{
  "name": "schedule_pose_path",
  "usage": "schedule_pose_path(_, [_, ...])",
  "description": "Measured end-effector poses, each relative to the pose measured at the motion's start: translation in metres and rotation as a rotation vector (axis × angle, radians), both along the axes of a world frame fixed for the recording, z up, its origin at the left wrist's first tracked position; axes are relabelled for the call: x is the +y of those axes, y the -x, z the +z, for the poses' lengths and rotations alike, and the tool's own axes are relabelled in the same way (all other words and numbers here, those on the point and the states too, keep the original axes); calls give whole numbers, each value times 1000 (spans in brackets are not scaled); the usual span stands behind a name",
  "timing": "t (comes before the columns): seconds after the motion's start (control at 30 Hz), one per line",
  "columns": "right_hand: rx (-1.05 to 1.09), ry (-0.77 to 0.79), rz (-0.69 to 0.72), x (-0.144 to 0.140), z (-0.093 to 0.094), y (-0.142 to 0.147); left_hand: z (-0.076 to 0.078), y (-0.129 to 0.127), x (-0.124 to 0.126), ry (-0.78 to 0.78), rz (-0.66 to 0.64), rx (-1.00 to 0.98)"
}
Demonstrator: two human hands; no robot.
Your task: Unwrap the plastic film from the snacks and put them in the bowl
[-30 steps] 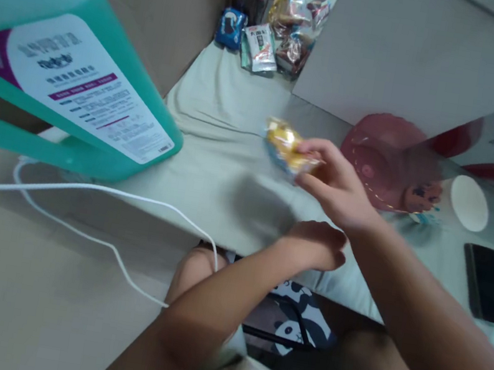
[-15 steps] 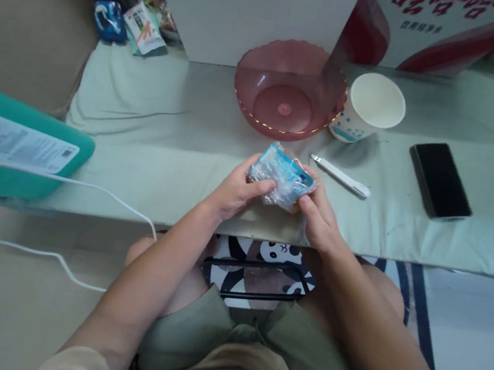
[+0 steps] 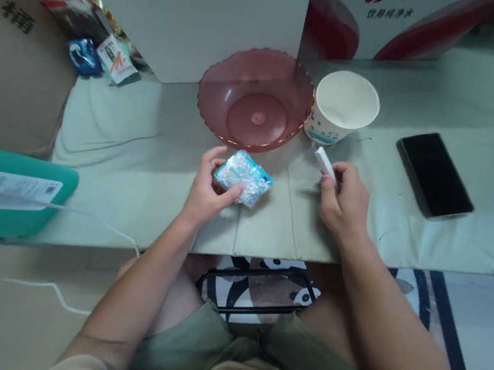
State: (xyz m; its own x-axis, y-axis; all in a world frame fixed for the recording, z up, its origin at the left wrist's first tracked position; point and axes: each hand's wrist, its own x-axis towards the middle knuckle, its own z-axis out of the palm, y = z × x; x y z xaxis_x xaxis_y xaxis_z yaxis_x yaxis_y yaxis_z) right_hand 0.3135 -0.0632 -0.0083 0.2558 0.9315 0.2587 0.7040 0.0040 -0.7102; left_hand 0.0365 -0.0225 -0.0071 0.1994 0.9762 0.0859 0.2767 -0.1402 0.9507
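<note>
Right hand point(image 3: 343, 202) left packet point(image 3: 244, 176), now closed on white tool point(image 3: 327, 161) beside paper cup point(image 3: 344, 108). Left hand point(image 3: 207, 188) alone grips packet on cloth, just before pink bowl point(image 3: 255, 99). We judge opening comes next.

Crinkly glossy clear-plastic snack packet point(image 3: 244, 176) in left fingers, smooth white plastic tool point(image 3: 326, 162) at right fingers, translucent pink plastic bowl point(image 3: 226, 83) just beyond, matt paper cup point(image 3: 345, 108), wrinkled matt cloth on surface point(image 3: 409, 237), glossy black phone point(image 3: 434, 174) further right.
</note>
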Motion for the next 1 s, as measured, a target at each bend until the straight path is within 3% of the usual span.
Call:
schedule_pose_path(0.13, [399, -133, 76, 17, 8, 30, 1, 3, 5, -5, -153, 25])
schedule_pose_path(0.27, [473, -149, 167, 42, 13, 62, 5, 3, 2, 45, -216, 62])
schedule_pose_path(0.43, [486, -9, 271, 51, 11, 69, 5, 6, -5, 74, -168, 42])
schedule_pose_path(0.57, [596, 3, 238, 34, 10, 57, 7, 4, -8, 64, -45, 58])
schedule_pose_path(0.67, [487, 54, 203, 12, 18, 52, 11, 0, -10, 0, 22, 112])
schedule_pose_path(0.8, [247, 165, 287, -12, 32, 60, 12, -5, -12, -28, 6, 132])
schedule_pose_path(1.0, [51, 256, 347, -10, 43, 70, 9, -4, -13, -30, -2, 143])
